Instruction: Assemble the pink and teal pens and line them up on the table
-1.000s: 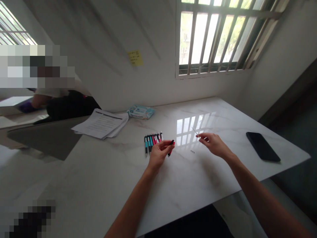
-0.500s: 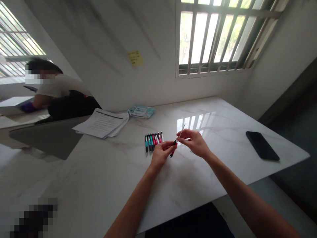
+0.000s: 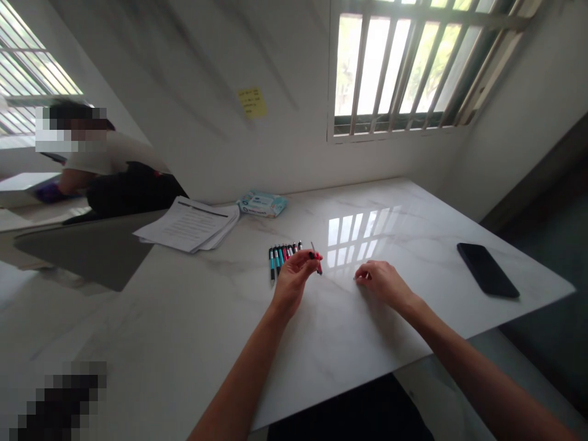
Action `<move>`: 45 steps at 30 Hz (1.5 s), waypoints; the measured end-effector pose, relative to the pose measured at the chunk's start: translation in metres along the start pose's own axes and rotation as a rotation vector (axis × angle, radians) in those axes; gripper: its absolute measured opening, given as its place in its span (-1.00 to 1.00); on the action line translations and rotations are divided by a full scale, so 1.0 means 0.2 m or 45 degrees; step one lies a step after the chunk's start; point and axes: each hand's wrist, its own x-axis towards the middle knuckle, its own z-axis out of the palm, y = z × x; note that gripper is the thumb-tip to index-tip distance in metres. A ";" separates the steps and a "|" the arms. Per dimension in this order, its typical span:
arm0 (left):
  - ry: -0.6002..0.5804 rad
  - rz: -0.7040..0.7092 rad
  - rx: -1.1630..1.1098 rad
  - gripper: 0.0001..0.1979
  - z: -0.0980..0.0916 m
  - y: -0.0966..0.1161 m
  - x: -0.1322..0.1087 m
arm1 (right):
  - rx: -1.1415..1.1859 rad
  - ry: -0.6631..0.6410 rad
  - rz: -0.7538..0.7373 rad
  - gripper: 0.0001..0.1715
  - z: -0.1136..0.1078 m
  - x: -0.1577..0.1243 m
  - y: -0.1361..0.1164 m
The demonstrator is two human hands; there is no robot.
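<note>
My left hand (image 3: pixel 294 278) pinches a red and black pen (image 3: pixel 316 260) above the white marble table (image 3: pixel 349 331), with a thin refill sticking up out of its end. Just left of it several teal, red and black pens (image 3: pixel 282 253) lie side by side in a row. My right hand (image 3: pixel 383 283) rests low on the table to the right, fingers curled together in a pinch at a tiny dark part on the surface; what the fingertips hold is too small to make out.
A stack of printed papers (image 3: pixel 190 223) and a pack of wipes (image 3: pixel 261 204) lie at the back left. A black phone (image 3: pixel 487 269) lies near the right edge. Another person (image 3: pixel 110 177) sits at the far left. A barred window fills the wall behind.
My right hand brought the thin refill to the pen in my left hand, left it in the pen, then dropped to the table on the right. The left hand tilted the pen more upright.
</note>
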 end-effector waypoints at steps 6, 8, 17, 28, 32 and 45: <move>0.085 -0.138 0.031 -0.60 -0.02 -0.03 0.01 | -0.006 -0.052 -0.150 -0.85 0.00 0.14 0.02; 0.109 -0.149 0.121 -0.60 -0.03 -0.04 0.02 | 0.180 -0.057 -0.155 -0.86 -0.03 0.25 0.04; 0.128 -0.068 0.633 -0.69 -0.06 -0.08 0.02 | 1.270 0.127 -0.017 -0.63 0.01 0.53 -0.01; 0.106 0.071 0.869 -0.73 -0.09 -0.09 0.02 | 1.691 0.062 0.120 -0.60 0.06 0.44 -0.06; 0.087 0.081 0.916 -0.74 -0.09 -0.08 0.02 | 1.633 0.039 0.109 -0.52 0.06 0.42 -0.09; 0.077 0.079 0.924 -0.74 -0.10 -0.09 0.02 | 1.621 0.006 0.046 -0.59 0.08 0.42 -0.09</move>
